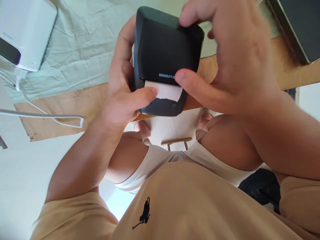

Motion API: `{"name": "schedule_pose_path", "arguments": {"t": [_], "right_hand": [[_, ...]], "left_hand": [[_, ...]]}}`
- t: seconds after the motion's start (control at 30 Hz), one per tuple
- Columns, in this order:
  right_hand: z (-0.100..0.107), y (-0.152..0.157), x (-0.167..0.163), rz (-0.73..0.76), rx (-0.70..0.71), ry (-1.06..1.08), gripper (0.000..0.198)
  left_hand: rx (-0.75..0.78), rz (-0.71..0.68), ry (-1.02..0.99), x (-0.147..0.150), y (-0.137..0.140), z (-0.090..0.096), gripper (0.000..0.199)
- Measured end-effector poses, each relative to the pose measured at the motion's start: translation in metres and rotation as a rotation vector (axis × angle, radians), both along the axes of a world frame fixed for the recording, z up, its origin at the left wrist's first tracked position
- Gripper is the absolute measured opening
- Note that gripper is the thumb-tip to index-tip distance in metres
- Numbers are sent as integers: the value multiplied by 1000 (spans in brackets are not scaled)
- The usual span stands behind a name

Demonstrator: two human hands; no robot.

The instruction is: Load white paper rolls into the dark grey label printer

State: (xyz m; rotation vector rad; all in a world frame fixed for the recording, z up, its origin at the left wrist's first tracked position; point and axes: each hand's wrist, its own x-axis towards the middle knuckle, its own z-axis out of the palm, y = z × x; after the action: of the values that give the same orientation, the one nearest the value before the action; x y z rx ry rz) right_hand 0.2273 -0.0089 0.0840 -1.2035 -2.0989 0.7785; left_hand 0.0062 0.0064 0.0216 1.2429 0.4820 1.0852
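Observation:
A black label printer (170, 46) marked NIIMBOT is held up over the table's front edge. From its slot sticks a short strip of white paper (166, 91) with a torn-looking edge. My left hand (125, 80) wraps the printer's left side, and its thumb lies on the paper strip. At the right, my right hand (232, 56) has its thumb on the cover near the printed name and its index finger at the far right corner. The fingers behind the printer are hidden.
A white device (27, 30) with a plugged-in white cable (50, 116) lies at the left on the pale green cloth (82, 43). A dark flat object (297, 26) sits at the far right. The wooden table edge (95, 100) runs above my lap.

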Motion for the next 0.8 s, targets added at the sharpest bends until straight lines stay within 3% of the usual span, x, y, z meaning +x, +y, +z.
{"name": "schedule_pose_path", "arguments": {"t": [0.17, 0.23, 0.27, 0.53, 0.8], "right_hand": [[-8, 2, -4, 73, -23, -178, 80], [-10, 3, -2, 58, -53, -188, 86], [-10, 3, -1, 44, -59, -204, 91], [-12, 3, -4, -60, -50, -302, 123], [-15, 1, -4, -35, -12, -222, 113]], "left_hand": [[-97, 58, -23, 5, -5, -1, 51], [-194, 118, -23, 9, -11, 4, 55], [-246, 112, 10, 10, -14, 8, 47], [-288, 122, -5, 13, -19, 22, 49], [-377, 183, 81, 12, -14, 23, 58]]}}
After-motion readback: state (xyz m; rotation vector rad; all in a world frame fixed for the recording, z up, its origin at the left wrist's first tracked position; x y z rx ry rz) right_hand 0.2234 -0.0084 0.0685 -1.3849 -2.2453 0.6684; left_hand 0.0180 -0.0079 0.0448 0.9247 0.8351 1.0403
